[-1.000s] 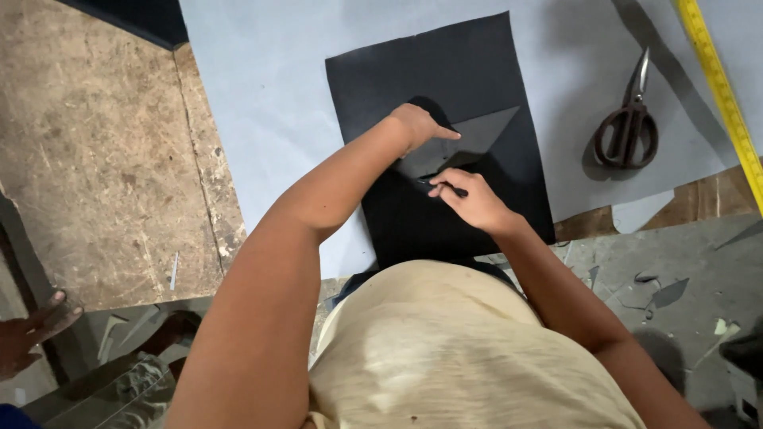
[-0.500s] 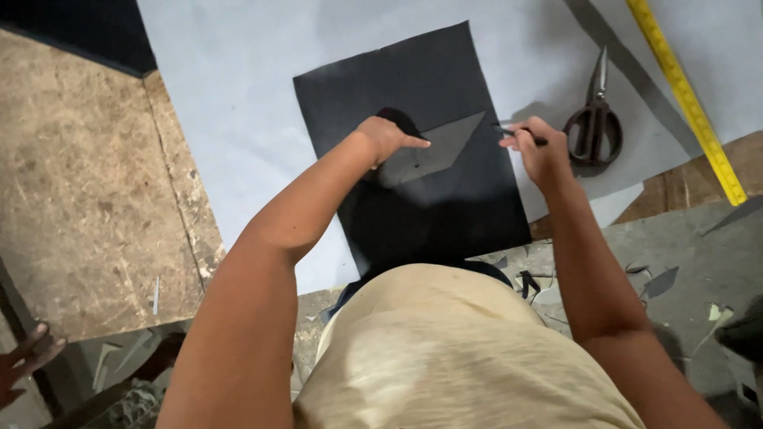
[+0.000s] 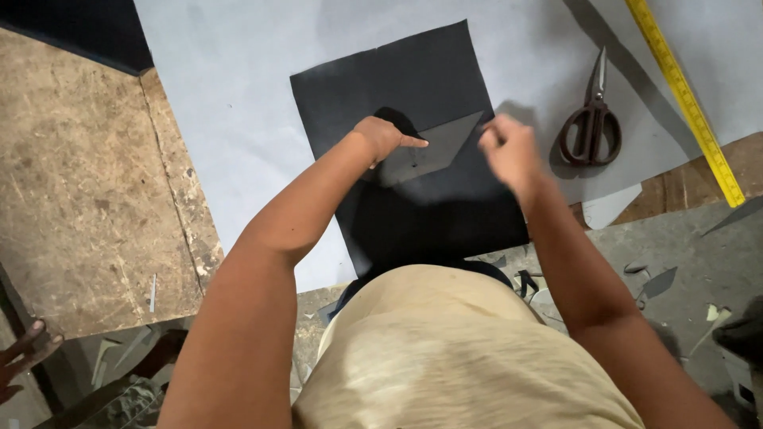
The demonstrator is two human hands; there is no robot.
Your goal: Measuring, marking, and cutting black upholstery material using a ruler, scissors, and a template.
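A black sheet (image 3: 397,71) lies on a large pale grey paper (image 3: 238,95). A smaller dark grey pointed template piece (image 3: 437,147) rests on the black sheet. My left hand (image 3: 381,137) presses down on the template's left end with the fingers stretched along it. My right hand (image 3: 509,151) is blurred at the template's right tip, on the black sheet's right edge. Its fingers are pinched together, apparently around a thin marking tool that barely shows.
Dark-handled scissors (image 3: 590,127) lie shut on the grey paper to the right. A yellow ruler (image 3: 683,87) runs diagonally at the far right. A worn stone slab (image 3: 79,175) is on the left. Cut scraps (image 3: 660,282) litter the floor at the right. Someone's toes (image 3: 24,357) show at the lower left.
My right hand went from the template's lower edge out to the right, then came back a little to the template's right tip. My left hand stayed on the template.
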